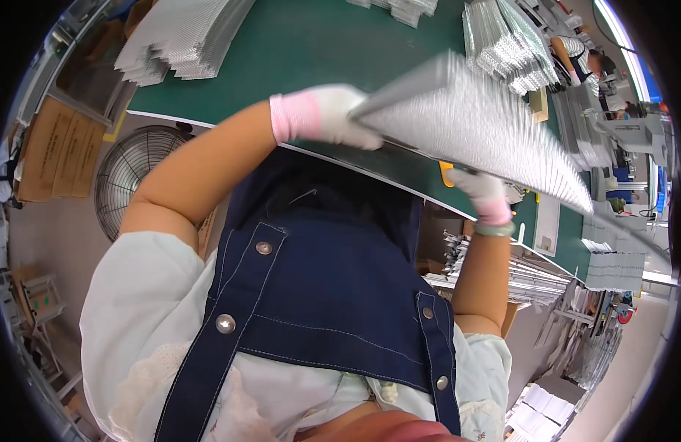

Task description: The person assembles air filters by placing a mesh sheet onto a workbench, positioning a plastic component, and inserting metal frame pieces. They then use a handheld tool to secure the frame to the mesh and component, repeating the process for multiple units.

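A silvery pleated metal mesh panel (473, 121) is held up at a tilt above the near edge of the green table, blurred by motion. At its left corner, my left hand (337, 116), in a white glove with a pink cuff, is closed on it. Along its lower edge, further right, my right hand (482, 193) in a matching glove grips the panel too, with its fingers partly hidden. Just left of those fingers, a yellow-orange tool handle (446, 174) lies on the table (304, 55).
Stacks of mesh sheets stand at the far left (186, 37) and the far right (506, 44) of the table. Below its left edge are a floor fan (138, 173) and cardboard boxes (57, 151). Metal strips (532, 280) lie under the right side. Another person (580, 59) works at the upper right.
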The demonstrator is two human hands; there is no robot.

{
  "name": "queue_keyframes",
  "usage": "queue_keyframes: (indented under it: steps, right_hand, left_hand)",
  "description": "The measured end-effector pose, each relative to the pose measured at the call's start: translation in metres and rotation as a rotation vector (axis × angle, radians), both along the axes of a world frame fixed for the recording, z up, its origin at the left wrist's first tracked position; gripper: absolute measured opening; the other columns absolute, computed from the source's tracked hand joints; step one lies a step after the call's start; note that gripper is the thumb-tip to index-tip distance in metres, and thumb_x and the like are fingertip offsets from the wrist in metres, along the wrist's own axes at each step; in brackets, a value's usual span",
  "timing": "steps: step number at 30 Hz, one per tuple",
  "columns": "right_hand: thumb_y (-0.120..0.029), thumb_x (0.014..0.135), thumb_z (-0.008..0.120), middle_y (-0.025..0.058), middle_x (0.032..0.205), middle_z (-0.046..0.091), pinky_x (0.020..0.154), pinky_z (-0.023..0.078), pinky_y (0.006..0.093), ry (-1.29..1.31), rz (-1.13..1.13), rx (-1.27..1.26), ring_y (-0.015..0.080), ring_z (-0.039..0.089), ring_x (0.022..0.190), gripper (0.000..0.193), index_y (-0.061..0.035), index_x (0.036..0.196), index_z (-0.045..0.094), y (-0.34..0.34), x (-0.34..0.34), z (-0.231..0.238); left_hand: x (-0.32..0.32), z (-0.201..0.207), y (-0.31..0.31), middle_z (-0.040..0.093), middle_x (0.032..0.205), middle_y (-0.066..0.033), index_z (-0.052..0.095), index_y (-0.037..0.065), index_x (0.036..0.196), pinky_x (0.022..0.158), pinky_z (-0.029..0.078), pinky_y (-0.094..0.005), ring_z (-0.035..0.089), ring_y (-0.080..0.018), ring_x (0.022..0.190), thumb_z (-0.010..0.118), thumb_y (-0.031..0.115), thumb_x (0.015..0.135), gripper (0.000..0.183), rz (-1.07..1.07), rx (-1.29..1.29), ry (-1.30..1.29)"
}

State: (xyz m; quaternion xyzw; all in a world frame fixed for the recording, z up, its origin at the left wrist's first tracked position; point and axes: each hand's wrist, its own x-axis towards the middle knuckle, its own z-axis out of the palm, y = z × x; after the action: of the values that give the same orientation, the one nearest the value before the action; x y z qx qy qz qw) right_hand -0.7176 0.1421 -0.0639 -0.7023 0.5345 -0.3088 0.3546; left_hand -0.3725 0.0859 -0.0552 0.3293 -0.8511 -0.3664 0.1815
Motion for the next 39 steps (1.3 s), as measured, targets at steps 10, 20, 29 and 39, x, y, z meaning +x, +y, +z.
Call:
queue_keyframes:
  steps: [10, 20, 29, 39]
  right_hand:
    - [-0.02, 0.091, 0.063, 0.012, 0.095, 0.063, 0.079, 0.048, 0.0307, 0.296, 0.126, 0.038, 0.0214, 0.061, 0.088, 0.023, -0.0067, 0.109, 0.069, -0.019, 0.021, -0.054]
    - [-0.023, 0.081, 0.076, 0.0103, 0.099, 0.07, 0.08, 0.05, 0.0339, 0.385, 0.17, -0.022, 0.0224, 0.065, 0.09, 0.032, -0.0032, 0.106, 0.07, -0.045, 0.013, -0.058]
    - [-0.003, 0.075, 0.08, 0.0122, 0.11, 0.07, 0.091, 0.051, 0.0321, -0.121, 0.014, 0.249, 0.0199, 0.066, 0.102, 0.042, 0.006, 0.113, 0.065, -0.064, 0.003, -0.079]
    - [-0.01, 0.069, 0.084, 0.013, 0.107, 0.07, 0.088, 0.053, 0.0329, -0.094, -0.083, 0.027, 0.0221, 0.066, 0.1, 0.05, 0.0055, 0.112, 0.065, -0.06, 0.014, -0.091]
  left_hand:
    - [0.0, -0.08, 0.009, 0.065, 0.106, -0.0134, 0.067, 0.005, 0.105, 0.089, 0.05, -0.0398, 0.061, -0.0336, 0.103, 0.067, 0.019, 0.082, 0.027, 0.058, -0.311, -0.05]
    - [0.0, -0.066, -0.024, 0.068, 0.103, -0.0166, 0.071, 0.006, 0.101, 0.087, 0.052, -0.0414, 0.063, -0.0356, 0.1, 0.072, 0.024, 0.078, 0.029, 0.118, -0.024, -0.222]
    - [0.004, -0.09, -0.041, 0.064, 0.117, -0.0149, 0.068, 0.008, 0.109, 0.106, 0.036, -0.0454, 0.053, -0.0347, 0.118, 0.075, 0.023, 0.075, 0.038, 0.14, -0.064, 0.103]
    - [0.013, -0.03, -0.041, 0.063, 0.12, -0.0119, 0.059, 0.0, 0.127, 0.1, 0.046, -0.0363, 0.057, -0.0237, 0.114, 0.078, 0.014, 0.079, 0.053, 0.013, 0.134, 0.068]
